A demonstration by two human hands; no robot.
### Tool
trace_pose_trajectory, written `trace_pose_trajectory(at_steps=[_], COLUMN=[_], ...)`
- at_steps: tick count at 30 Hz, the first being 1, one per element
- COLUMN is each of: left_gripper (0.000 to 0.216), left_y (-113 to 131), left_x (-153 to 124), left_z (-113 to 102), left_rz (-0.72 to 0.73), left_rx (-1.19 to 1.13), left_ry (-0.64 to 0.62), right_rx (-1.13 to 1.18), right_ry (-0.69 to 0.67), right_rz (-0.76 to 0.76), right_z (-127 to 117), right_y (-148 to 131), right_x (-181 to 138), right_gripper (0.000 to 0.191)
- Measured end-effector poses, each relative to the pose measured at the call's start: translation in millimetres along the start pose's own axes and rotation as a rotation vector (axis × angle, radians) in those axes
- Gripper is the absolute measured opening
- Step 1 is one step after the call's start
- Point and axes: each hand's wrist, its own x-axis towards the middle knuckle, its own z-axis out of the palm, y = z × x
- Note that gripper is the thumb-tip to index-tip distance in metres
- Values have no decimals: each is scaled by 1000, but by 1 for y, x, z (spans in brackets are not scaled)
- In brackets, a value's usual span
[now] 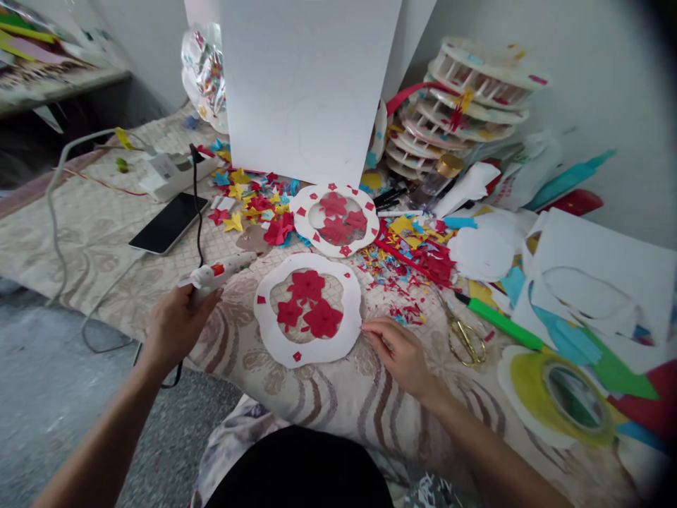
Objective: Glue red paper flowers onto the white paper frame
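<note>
My left hand [183, 317] is wrapped round a white hot glue gun [211, 275] with an orange-red patch, its nozzle pointing right over the table. Right of it lies a white wavy-edged paper ring [312, 353] with a few small red pieces on its rim. Red paper flowers [322, 317] show in its open middle. At the ring's right edge, my right hand [396, 353] has thumb and forefinger pinched together; what is between the fingertips is too small to make out. Just behind lies a second white ring [299, 222], with more red pieces and flowers.
Colourful paper stars and scraps [238, 201] lie behind the rings. A phone [168, 224] and power strip [172, 173] are at left. Gold-handled scissors [468, 342], a green cutter [502, 322] and a tape roll [560, 395] lie right. A white board [307, 85] stands behind; tiered paper discs [465, 106] at back right.
</note>
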Motion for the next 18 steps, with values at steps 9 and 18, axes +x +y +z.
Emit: trace_pose_trajectory(at_steps=[9, 18], left_gripper=[27, 24], left_y=[26, 36], left_x=[19, 34], left_z=[-3, -1], left_rz=[192, 470], left_rx=[-34, 101], left_ry=[-135, -96], right_rx=[29, 58], right_ry=[-13, -33], right_rz=[-86, -73], right_z=[14, 17], right_y=[-7, -4], right_x=[23, 25], right_gripper=[17, 19])
